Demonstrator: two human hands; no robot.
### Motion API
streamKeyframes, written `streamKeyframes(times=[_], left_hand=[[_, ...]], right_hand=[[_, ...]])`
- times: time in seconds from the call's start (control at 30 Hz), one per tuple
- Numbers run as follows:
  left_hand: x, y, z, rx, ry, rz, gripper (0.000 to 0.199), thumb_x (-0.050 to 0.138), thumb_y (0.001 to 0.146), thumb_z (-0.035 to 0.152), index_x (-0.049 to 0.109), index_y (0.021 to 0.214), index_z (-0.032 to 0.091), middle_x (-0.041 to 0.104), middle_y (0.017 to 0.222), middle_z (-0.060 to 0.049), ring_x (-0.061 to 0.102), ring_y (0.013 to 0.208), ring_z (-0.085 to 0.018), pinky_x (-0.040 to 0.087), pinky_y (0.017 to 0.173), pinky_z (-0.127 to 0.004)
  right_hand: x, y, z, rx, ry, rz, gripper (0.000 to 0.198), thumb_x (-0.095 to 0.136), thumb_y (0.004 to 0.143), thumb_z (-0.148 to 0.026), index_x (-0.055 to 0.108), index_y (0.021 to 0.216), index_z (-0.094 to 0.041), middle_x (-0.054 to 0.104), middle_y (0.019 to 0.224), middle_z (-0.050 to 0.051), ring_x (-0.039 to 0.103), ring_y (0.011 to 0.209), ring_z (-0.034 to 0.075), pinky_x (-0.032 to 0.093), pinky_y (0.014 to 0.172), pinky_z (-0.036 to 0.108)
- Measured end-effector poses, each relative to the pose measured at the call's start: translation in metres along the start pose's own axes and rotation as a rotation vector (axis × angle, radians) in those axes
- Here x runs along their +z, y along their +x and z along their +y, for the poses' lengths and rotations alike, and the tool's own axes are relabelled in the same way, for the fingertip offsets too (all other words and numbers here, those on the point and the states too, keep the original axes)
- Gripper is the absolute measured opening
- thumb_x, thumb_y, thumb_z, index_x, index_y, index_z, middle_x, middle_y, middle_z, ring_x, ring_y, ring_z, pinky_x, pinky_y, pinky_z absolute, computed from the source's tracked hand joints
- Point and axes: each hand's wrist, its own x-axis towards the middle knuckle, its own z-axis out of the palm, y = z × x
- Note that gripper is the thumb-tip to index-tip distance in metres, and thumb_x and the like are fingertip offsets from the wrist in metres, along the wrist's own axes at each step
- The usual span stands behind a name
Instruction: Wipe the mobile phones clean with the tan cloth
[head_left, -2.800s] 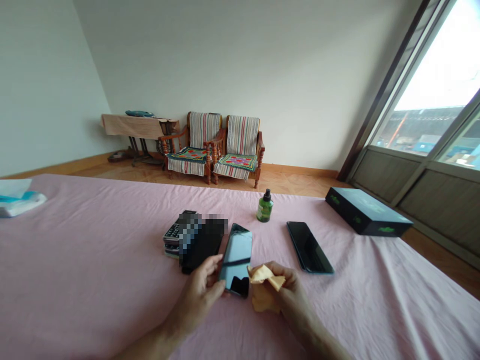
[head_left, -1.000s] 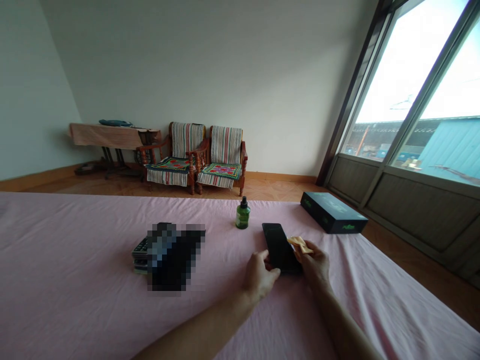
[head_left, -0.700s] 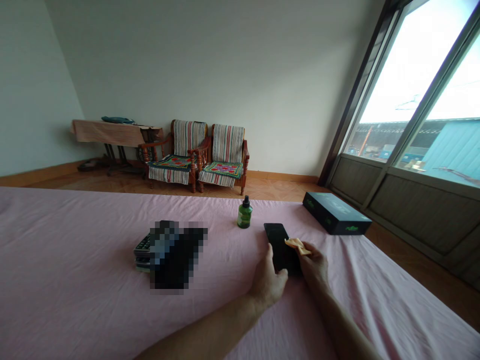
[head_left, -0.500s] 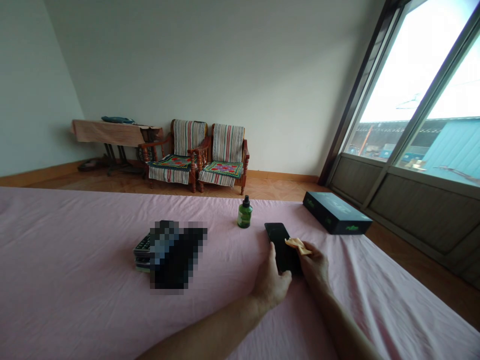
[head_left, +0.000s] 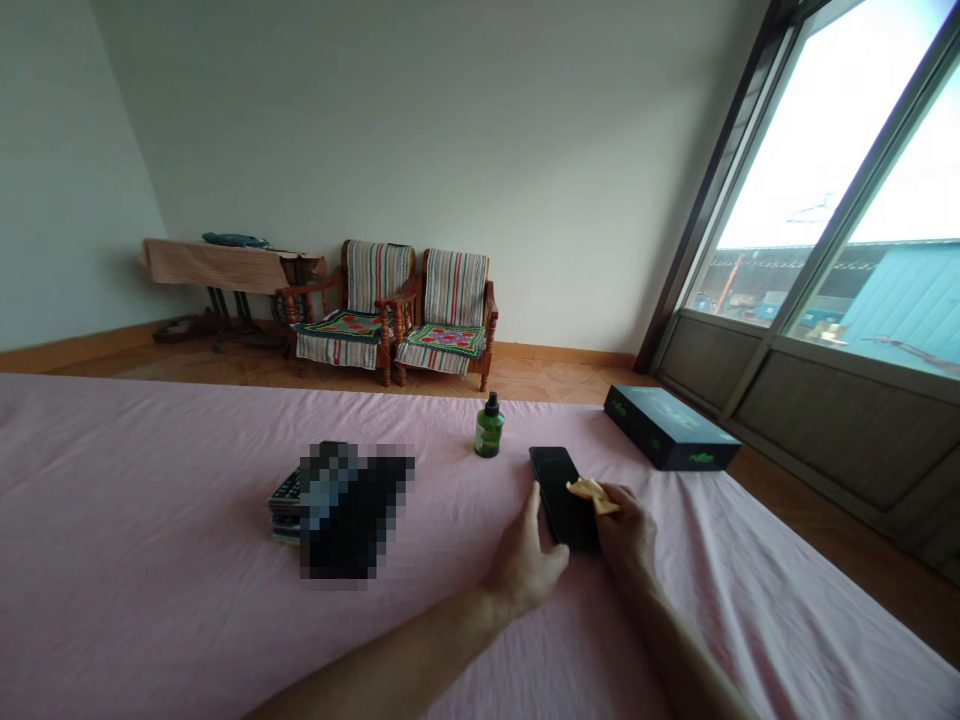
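A black flat device, like a large phone or small tablet, lies on the pink sheet in front of me. Along its left side is my left hand, thumb and forefinger spread apart at the near corner and left edge; whether it presses on the edge is hard to tell. My right hand pinches a crumpled tan cloth over the right part of the device. The cloth hides some of its surface.
A green bottle with a black top stands beyond the device. To the right is a black box near the sheet's edge. At left lies a stack with a calculator, partly blurred out. Two wooden chairs stand by the wall.
My left hand has shifted slightly left, its thumb coming off the device's face to the near corner. The cloth in my right hand has moved slightly left.
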Motion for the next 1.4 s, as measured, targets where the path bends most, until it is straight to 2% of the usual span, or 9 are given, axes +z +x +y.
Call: streamKeyframes(times=[0.17,0.37,0.5,0.6,0.67,0.8,0.93,1.03,1.4], left_hand=[[-0.051,-0.044,0.015,0.062,0.137,0.026,0.080,0.068,0.069,0.011,0.038,0.143,0.020,0.054,0.134,-0.014,0.053,0.118,-0.030,0.037,0.104,-0.044],[-0.126,-0.082,0.039,0.227,0.611,0.176,0.064,0.063,0.078,0.019,0.045,0.138,0.025,0.065,0.113,-0.008,0.061,0.098,-0.026,0.046,0.091,-0.038],[-0.168,-0.089,0.046,0.197,0.756,0.277,0.048,0.065,0.078,0.026,0.058,0.126,0.025,0.067,0.104,-0.006,0.062,0.091,-0.026,0.048,0.083,-0.035],[-0.186,-0.093,0.044,0.222,0.837,0.342,0.044,0.065,0.079,0.029,0.061,0.123,0.026,0.066,0.108,-0.007,0.059,0.101,-0.029,0.042,0.093,-0.038],[-0.189,-0.096,0.041,0.229,0.904,0.378,0.046,0.067,0.078,0.031,0.061,0.123,0.025,0.065,0.111,-0.009,0.056,0.107,-0.032,0.038,0.098,-0.040],[-0.183,-0.100,0.037,0.126,1.101,0.371,0.050,0.070,0.076,0.032,0.062,0.123,0.020,0.066,0.110,-0.014,0.054,0.105,-0.035,0.036,0.098,-0.045],[-0.176,-0.100,0.036,0.028,1.436,0.325,0.050,0.062,0.084,0.030,0.054,0.131,0.013,0.062,0.117,-0.016,0.052,0.110,-0.033,0.039,0.097,-0.047],[-0.175,-0.099,0.036,0.011,1.588,0.292,0.049,0.059,0.088,0.032,0.053,0.131,0.010,0.059,0.122,-0.017,0.052,0.113,-0.031,0.042,0.098,-0.045],[-0.172,-0.101,0.034,0.145,1.636,0.248,0.037,0.064,0.083,0.020,0.062,0.120,0.015,0.062,0.120,-0.014,0.057,0.110,-0.029,0.048,0.096,-0.043]], right_hand=[[0.002,-0.009,-0.019,-0.246,-0.005,-0.080,0.040,0.048,0.066,-0.011,0.073,0.095,-0.022,0.065,0.095,0.007,0.059,0.088,0.024,0.046,0.076,0.033],[0.030,-0.046,-0.057,-0.514,0.050,-0.381,0.040,0.050,0.076,-0.003,0.073,0.100,-0.025,0.065,0.092,0.007,0.056,0.088,0.023,0.047,0.078,0.035],[0.048,-0.066,-0.075,-0.595,0.086,-0.542,0.027,0.058,0.080,-0.008,0.074,0.096,-0.023,0.065,0.085,0.006,0.056,0.081,0.020,0.047,0.071,0.032],[0.059,-0.070,-0.078,-0.586,0.113,-0.583,0.022,0.062,0.078,-0.008,0.074,0.090,-0.022,0.065,0.081,0.006,0.058,0.076,0.019,0.046,0.066,0.029],[0.064,-0.071,-0.075,-0.554,0.122,-0.580,0.018,0.064,0.077,-0.008,0.074,0.086,-0.020,0.065,0.079,0.006,0.059,0.074,0.019,0.046,0.064,0.028],[0.069,-0.071,-0.066,-0.494,0.124,-0.562,0.016,0.063,0.078,-0.008,0.073,0.084,-0.018,0.064,0.077,0.006,0.060,0.073,0.019,0.046,0.064,0.028],[0.068,-0.074,-0.063,-0.486,0.121,-0.578,0.019,0.063,0.075,-0.006,0.073,0.083,-0.020,0.064,0.078,0.005,0.060,0.075,0.019,0.045,0.066,0.028],[0.067,-0.075,-0.065,-0.500,0.116,-0.609,0.017,0.064,0.076,-0.008,0.073,0.083,-0.021,0.064,0.080,0.006,0.059,0.075,0.019,0.045,0.066,0.028],[0.066,-0.077,-0.067,-0.496,0.117,-0.611,0.014,0.062,0.082,-0.014,0.074,0.083,-0.021,0.064,0.079,0.006,0.058,0.075,0.019,0.045,0.066,0.029]])
